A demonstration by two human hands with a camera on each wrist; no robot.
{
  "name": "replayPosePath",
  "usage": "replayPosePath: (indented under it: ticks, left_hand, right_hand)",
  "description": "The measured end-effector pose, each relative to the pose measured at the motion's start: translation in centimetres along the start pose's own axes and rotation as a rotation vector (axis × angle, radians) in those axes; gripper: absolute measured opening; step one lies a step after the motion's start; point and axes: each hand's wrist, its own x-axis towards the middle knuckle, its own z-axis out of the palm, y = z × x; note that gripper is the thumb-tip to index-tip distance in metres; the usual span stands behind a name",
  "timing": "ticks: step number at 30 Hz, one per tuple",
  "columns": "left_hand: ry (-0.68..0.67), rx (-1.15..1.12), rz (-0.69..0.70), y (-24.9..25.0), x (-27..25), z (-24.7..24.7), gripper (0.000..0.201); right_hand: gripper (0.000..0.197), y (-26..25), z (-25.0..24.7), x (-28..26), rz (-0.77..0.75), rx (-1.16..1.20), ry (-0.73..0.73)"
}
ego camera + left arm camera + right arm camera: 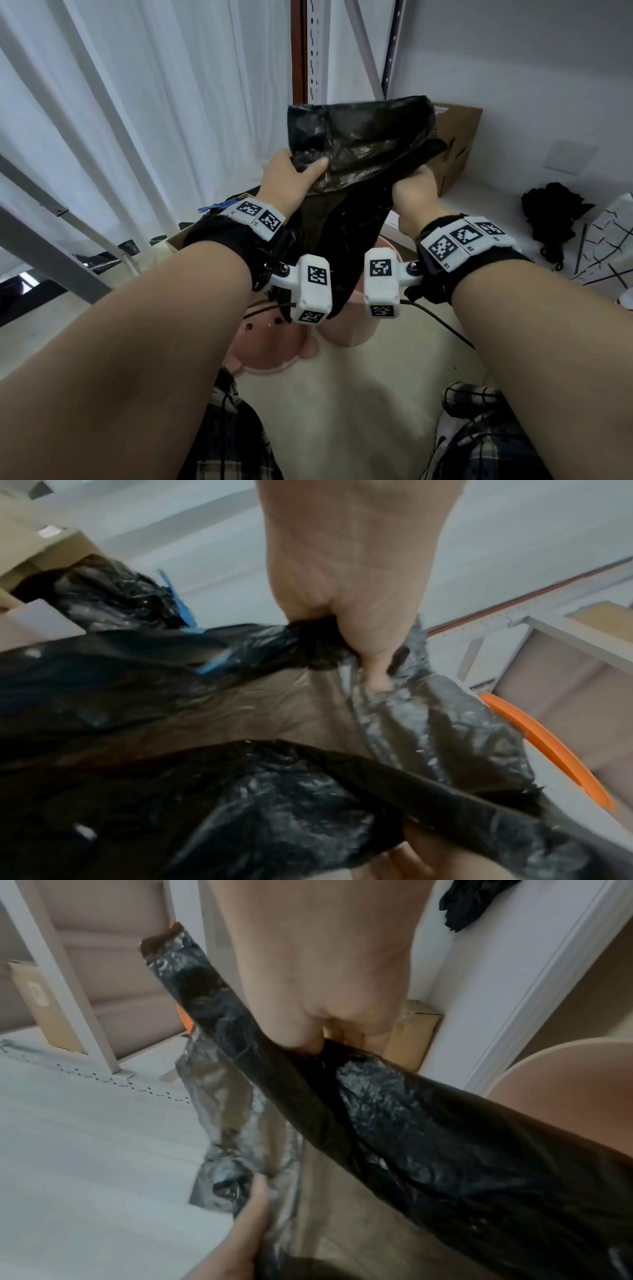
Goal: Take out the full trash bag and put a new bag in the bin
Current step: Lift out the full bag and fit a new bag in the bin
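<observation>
A new black trash bag (pixel 363 147) hangs in the air between both hands, its mouth pulled partly apart at the top. My left hand (pixel 294 174) pinches the bag's left edge, thumb lying over the plastic. My right hand (pixel 416 192) grips the right edge in a closed fist. The bag's body (pixel 274 791) droops down toward the pink bin (pixel 346 329) below the wrists; the bin's rim (pixel 561 1069) shows at right in the right wrist view. A full black bag (pixel 113 599) with a blue tie sits in a cardboard box at left.
White curtains (pixel 137 102) hang at left. A metal shelf upright (pixel 318 51) and a cardboard box (pixel 455 144) stand behind the bag. Black cloth (pixel 551 212) and patterned paper lie on the white surface at right. A pink lid (pixel 270 346) lies on the floor.
</observation>
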Motion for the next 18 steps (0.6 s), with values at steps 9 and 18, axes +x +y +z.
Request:
replayPosePath:
  ticks: [9,18]
  left_hand:
    - [0.010,-0.236,-0.204,0.7,0.3,0.5,0.034]
    - [-0.093,-0.296,-0.142,0.5,-0.3,0.0,0.020]
  right_hand:
    - [0.046,-1.0,0.7,-1.2,0.111,0.359,-0.238]
    - [0.030,-0.2,1.5,-1.1,-0.113,0.047,-0.128]
